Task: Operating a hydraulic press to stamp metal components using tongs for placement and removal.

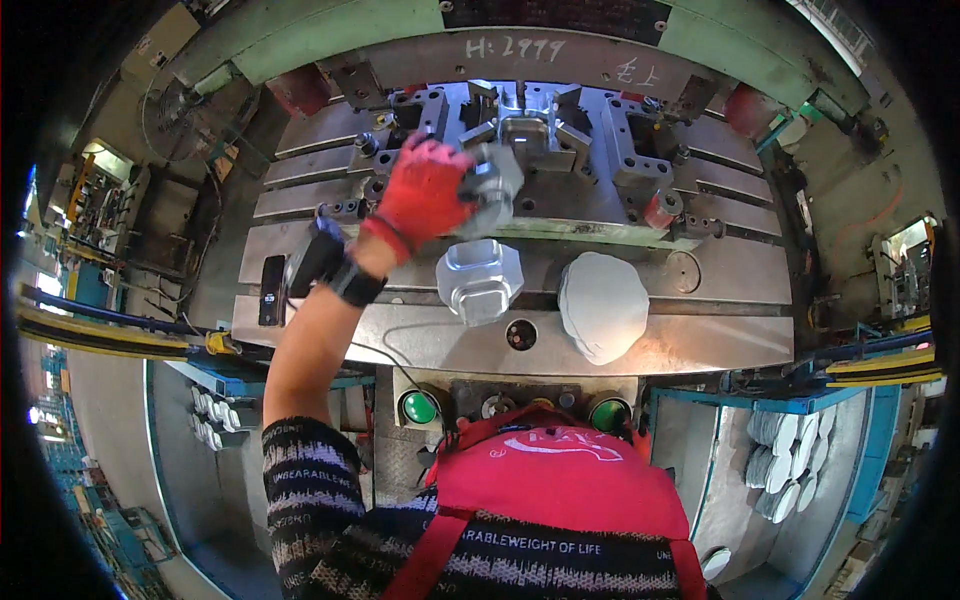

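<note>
My left hand, in a red glove, reaches over the front of the press die. It grips a pressed metal cup by its left side, and motion blurs both. Just below it, a second pressed metal cup with a flanged rim rests on the press table. To the right of that lies a stack of flat metal blanks. Beyond the hand stands the lower die, with shiny metal in its middle. I cannot see my right hand; the red apron fills the lower middle.
The green press frame spans the top. Two green push buttons sit at the table's front edge. A bin at right holds stacked blanks, and another bin at left holds several parts. A dark handheld device lies at the left.
</note>
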A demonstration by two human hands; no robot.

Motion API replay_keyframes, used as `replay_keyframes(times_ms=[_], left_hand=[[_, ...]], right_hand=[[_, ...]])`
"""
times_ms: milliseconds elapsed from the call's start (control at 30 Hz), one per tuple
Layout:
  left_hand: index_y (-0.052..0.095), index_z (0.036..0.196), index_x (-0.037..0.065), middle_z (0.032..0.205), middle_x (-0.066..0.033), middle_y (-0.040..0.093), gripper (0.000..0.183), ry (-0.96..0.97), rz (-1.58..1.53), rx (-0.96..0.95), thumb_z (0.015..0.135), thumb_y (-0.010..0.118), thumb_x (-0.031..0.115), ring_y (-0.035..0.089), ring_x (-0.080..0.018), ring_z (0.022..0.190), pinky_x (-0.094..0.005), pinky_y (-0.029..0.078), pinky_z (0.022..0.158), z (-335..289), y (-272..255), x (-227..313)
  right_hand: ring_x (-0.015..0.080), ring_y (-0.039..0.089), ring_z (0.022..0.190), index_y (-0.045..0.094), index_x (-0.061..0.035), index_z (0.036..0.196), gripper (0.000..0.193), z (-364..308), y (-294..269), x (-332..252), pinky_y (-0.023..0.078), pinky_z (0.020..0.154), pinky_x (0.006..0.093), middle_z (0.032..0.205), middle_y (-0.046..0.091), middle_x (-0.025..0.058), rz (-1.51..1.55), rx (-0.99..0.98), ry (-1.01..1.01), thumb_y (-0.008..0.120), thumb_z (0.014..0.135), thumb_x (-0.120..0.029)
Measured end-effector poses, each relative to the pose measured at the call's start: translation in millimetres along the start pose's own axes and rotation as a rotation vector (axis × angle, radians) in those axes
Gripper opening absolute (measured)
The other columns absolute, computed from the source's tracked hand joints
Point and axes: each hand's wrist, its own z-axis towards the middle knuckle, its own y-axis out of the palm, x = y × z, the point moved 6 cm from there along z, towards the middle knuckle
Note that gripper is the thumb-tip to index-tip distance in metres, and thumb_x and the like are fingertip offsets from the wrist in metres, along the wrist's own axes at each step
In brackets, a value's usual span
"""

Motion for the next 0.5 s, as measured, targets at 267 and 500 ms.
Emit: replay_keyframes(times_ms=[267,500], left_hand=[[0.060,0.107,0.013,0.093,-0.0088,0.059,0.050,-0.012,-0.041,-0.475,0.064,0.071,0.037,0.054,-0.0248,0.100,-0.0429,0.025,0.106,-70.8,24.6,48.9],[0.057,0.112,0.011,0.094,-0.0091,0.058,0.055,0.008,0.075,-0.520,0.065,0.071,0.036,0.051,-0.0270,0.102,-0.0461,0.026,0.105,-77.9,37.4,66.1]], right_hand=[[0.0280,0.058,0.094,0.061,-0.0004,0.105,0.038,-46.6,-23.6,-69.4,0.045,0.082,0.0369,0.103,0.063,0.0151,-0.520,0.126,-0.431,0.065,0.081,-0.029],[0.0123,0.055,0.065,0.059,-0.0031,0.108,0.030,-51.6,-66.0,-44.4,0.044,0.060,0.0269,0.086,0.063,0.0059,0.656,0.262,-0.015,0.053,0.091,-0.027]])
